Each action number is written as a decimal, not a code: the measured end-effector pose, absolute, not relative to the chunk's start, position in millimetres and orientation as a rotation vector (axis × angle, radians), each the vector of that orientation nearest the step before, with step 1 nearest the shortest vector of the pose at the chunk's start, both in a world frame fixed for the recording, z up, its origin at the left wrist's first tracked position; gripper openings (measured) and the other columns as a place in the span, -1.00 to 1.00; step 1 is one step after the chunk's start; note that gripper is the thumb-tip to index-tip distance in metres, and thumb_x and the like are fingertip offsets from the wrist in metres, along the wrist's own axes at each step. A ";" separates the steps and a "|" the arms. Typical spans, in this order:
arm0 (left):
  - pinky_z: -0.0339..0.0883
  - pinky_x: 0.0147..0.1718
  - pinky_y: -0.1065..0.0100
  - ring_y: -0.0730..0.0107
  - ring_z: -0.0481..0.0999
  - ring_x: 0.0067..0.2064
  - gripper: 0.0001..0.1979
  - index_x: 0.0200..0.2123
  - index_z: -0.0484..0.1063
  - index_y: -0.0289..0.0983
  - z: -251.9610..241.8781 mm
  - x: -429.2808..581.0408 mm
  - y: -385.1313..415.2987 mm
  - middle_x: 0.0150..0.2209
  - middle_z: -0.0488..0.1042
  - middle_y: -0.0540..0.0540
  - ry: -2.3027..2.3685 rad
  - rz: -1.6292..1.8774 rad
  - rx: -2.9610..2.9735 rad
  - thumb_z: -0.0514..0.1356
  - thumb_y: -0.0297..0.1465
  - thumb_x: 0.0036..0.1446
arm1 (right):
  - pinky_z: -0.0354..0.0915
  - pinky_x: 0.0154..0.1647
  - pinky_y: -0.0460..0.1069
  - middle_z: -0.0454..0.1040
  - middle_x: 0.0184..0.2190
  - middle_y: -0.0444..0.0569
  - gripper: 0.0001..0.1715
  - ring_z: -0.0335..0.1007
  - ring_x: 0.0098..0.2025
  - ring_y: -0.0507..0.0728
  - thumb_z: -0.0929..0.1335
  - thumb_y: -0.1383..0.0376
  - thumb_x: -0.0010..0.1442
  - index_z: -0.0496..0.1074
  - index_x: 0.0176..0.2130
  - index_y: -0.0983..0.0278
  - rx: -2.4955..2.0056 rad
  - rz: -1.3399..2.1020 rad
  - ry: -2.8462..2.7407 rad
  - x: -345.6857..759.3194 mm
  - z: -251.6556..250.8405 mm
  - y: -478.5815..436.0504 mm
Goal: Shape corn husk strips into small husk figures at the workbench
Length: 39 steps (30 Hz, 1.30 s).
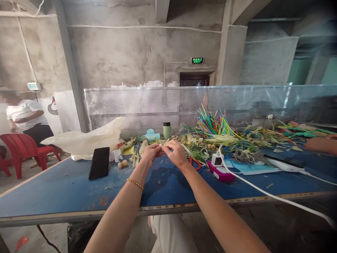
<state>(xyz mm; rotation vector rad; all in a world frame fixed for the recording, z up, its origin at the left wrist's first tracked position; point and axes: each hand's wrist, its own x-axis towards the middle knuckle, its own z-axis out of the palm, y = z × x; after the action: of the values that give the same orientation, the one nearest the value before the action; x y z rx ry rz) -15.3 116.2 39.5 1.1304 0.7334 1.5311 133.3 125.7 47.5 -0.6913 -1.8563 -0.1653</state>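
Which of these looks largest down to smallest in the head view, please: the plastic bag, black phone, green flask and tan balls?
1. plastic bag
2. black phone
3. green flask, farther back, so true size unsure
4. tan balls

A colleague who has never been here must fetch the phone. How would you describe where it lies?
Start at the long blue table before the perforated metal screen. Left of the person's left hand, just in front of the pale plastic bag, lies the phone. It is the only flat black rectangle there; its neighbours are small pale round bits.
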 end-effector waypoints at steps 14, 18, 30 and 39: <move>0.34 -0.50 0.42 0.37 0.57 -0.50 -0.61 -0.19 0.54 -0.38 39.2 -8.3 113.0 -0.46 0.57 -0.10 0.901 1.539 1.389 0.39 -0.26 -0.06 | 0.37 -0.27 -0.02 0.63 -0.36 0.04 -0.82 0.54 -0.31 0.17 0.38 0.28 0.10 0.60 -0.35 0.30 -0.804 0.429 -1.798 131.7 40.8 139.9; 0.28 -0.56 0.47 0.43 0.52 -0.55 -0.75 -0.34 0.56 -0.38 41.9 -6.8 110.2 -0.53 0.54 -0.06 0.969 1.565 1.469 0.34 -0.29 0.00 | 0.37 -0.26 -0.02 0.63 -0.34 0.05 -0.83 0.54 -0.31 0.17 0.37 0.32 0.12 0.60 -0.37 0.29 -0.808 0.311 -1.850 132.3 42.9 136.9; 0.26 -0.60 0.43 0.30 0.56 -0.52 -0.74 -0.44 0.56 -0.32 44.3 -2.9 104.9 -0.54 0.56 -0.12 0.984 1.541 1.445 0.32 -0.21 0.01 | 0.32 -0.39 -0.05 0.49 -0.49 -0.08 -0.70 0.43 -0.44 0.08 0.43 0.20 -0.02 0.39 -0.28 0.30 -0.794 0.643 -1.564 126.3 38.3 143.4; 0.26 -0.56 0.43 0.43 0.49 -0.53 -0.62 -0.17 0.58 -0.37 49.8 -16.8 106.1 -0.44 0.56 -0.12 0.908 1.501 1.362 0.38 -0.37 -0.13 | 0.25 -0.40 -0.05 0.48 -0.49 -0.10 -0.57 0.38 -0.46 0.05 0.49 0.22 -0.16 0.36 -0.28 0.31 -0.737 0.971 -1.469 135.9 50.3 130.3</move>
<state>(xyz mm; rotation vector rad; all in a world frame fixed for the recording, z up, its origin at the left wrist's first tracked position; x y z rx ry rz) -16.8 106.1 49.8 1.3620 0.9085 1.5009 135.9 130.3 50.3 -0.7365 -1.4686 0.9711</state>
